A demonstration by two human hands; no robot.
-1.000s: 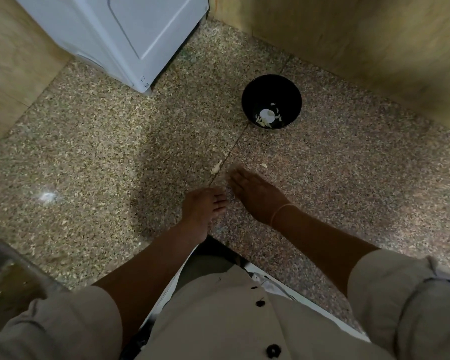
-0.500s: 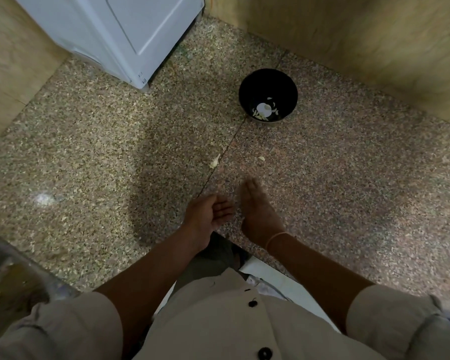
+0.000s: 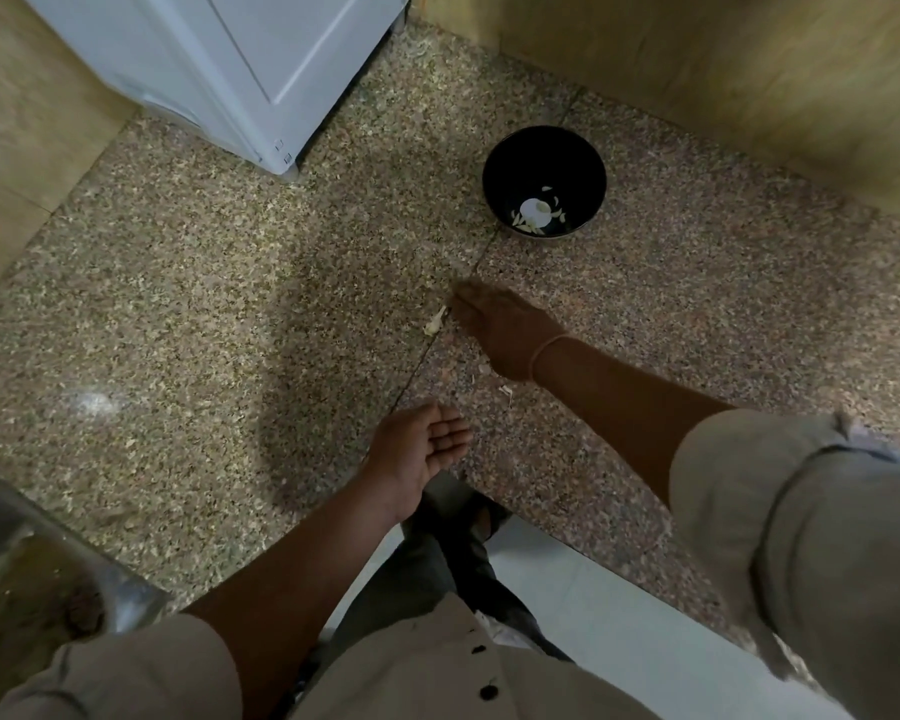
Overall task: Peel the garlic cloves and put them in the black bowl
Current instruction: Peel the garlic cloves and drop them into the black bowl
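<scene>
Left hand loosely open; right hand flat, fingers straight, beside garlic piece

The counter is speckled polished stone with a faint sheen. The black bowl looks smooth and glossy, the white appliance smooth too, and the beige sleeve is matt cloth.

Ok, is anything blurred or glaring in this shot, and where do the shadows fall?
Head view: the right hand is smeared by motion, its fingertips soft; the left hand is sharper; a pale glare spot sits on the counter at left; a broad shadow darkens its middle; the black bowl is sharp.
</scene>
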